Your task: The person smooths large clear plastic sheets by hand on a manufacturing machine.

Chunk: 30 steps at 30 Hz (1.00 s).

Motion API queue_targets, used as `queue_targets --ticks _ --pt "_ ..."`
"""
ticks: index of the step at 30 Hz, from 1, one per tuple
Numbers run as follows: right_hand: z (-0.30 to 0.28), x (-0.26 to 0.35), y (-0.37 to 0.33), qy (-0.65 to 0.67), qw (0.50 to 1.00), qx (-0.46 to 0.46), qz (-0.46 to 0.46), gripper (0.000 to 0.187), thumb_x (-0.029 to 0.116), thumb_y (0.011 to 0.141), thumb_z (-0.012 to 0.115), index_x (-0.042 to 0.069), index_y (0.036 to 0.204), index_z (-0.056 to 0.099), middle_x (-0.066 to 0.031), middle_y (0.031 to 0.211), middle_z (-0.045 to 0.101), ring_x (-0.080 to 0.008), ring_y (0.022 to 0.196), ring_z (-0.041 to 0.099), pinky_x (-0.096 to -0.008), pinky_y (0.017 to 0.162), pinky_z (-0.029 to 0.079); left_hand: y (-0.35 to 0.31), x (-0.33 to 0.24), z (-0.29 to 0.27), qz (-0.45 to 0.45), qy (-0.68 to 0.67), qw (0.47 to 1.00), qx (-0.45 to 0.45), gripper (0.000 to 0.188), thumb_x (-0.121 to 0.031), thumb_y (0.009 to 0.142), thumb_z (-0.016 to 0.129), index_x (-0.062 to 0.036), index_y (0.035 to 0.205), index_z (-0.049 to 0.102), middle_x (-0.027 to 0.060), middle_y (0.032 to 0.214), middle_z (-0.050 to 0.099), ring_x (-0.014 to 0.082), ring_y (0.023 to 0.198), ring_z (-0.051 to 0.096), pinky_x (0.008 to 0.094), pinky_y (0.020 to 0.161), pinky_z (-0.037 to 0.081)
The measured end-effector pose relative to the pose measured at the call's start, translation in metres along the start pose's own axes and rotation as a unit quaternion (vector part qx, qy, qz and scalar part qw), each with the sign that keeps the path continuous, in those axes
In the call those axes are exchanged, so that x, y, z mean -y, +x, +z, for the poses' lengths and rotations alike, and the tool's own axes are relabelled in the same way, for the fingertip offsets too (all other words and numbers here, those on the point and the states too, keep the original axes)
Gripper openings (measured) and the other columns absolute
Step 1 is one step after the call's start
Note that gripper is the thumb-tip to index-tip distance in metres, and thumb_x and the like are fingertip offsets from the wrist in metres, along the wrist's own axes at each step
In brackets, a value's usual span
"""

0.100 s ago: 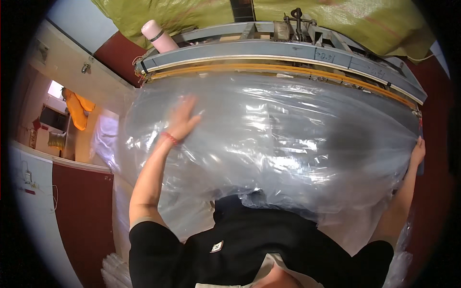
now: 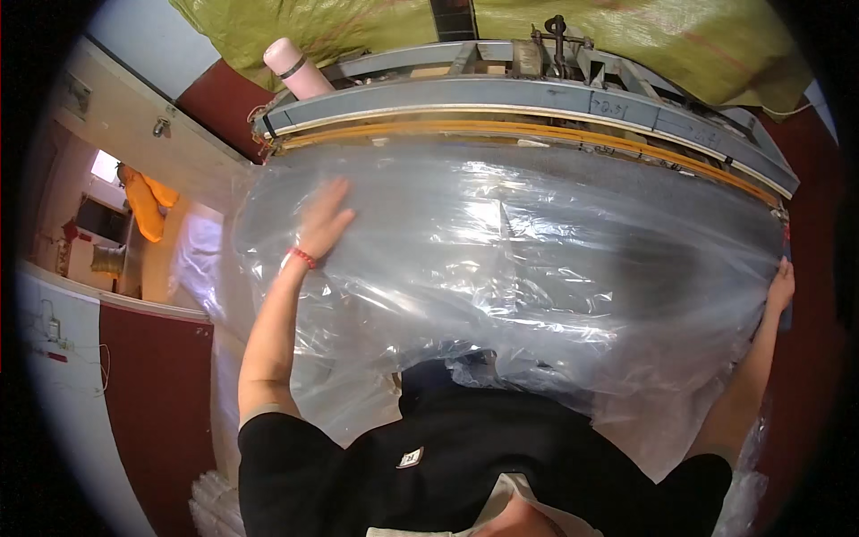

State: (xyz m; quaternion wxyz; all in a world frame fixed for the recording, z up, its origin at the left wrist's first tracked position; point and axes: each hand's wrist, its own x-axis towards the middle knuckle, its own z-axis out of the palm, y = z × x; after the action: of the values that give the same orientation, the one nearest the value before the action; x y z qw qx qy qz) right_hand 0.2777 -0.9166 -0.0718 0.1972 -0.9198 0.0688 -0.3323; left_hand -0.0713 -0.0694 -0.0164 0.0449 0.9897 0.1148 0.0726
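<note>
A large sheet of clear plastic film (image 2: 420,268) covers a grey table surface and hangs over its near edge toward my body. My left hand (image 2: 324,225), with a red bead bracelet (image 2: 302,258) at its wrist, lies flat on the film at the left, fingers stretched out and a little blurred. At the far right my right hand (image 2: 782,283) grips the film's side edge, its fingers closed on it. Folds fan out across the film from that grip. Wrinkles and bright reflections cross the middle of the sheet.
Behind the film runs a grey metal frame (image 2: 403,97) with yellow strips (image 2: 447,127) along it. A pink bottle (image 2: 298,70) and a dark metal clamp (image 2: 558,49) stand at the back. Green woven covering (image 2: 626,36) lies beyond. A doorway opens at the left.
My left hand has slid a little to the left over the film, and its wrinkles and reflections have shifted. My right hand keeps its grip almost in place.
</note>
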Motion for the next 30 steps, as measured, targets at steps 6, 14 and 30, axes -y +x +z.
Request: queue_targets --ticks 6,14,30 --pt "0.006 -0.011 0.008 -0.025 0.998 0.059 0.005 0.042 0.043 0.086 0.038 0.005 0.095 0.055 -0.0154 0.086 0.058 -0.0295 0.082 0.055 -0.0346 0.070 0.041 0.006 0.017 -0.009 -0.039 -0.076 0.993 -0.079 0.029 -0.020 0.081 0.050 -0.0021 0.104 0.056 0.0164 0.114 0.051 0.0328 0.111 0.043 0.0365 0.091 0.035" --pt "0.003 -0.027 0.010 0.036 0.997 0.051 0.047 0.043 0.044 0.085 0.042 0.004 0.092 0.056 -0.0088 0.083 0.059 -0.0208 0.077 0.054 -0.0298 0.072 0.041 0.045 -0.072 0.008 0.149 -0.129 0.975 -0.100 0.026 -0.016 0.081 0.052 0.0018 0.100 0.056 0.0162 0.111 0.052 0.0326 0.107 0.044 0.0358 0.090 0.036" --pt "-0.109 -0.028 -0.011 0.495 0.839 -0.003 0.228 0.042 0.029 0.083 0.054 0.001 0.114 0.049 -0.0072 0.108 0.053 -0.0160 0.099 0.049 -0.0274 0.086 0.038 0.082 -0.082 0.022 0.001 -0.138 0.971 -0.194 0.014 -0.015 0.070 0.063 -0.0023 0.075 0.058 0.0122 0.072 0.057 0.0279 0.074 0.054 0.0362 0.064 0.042"
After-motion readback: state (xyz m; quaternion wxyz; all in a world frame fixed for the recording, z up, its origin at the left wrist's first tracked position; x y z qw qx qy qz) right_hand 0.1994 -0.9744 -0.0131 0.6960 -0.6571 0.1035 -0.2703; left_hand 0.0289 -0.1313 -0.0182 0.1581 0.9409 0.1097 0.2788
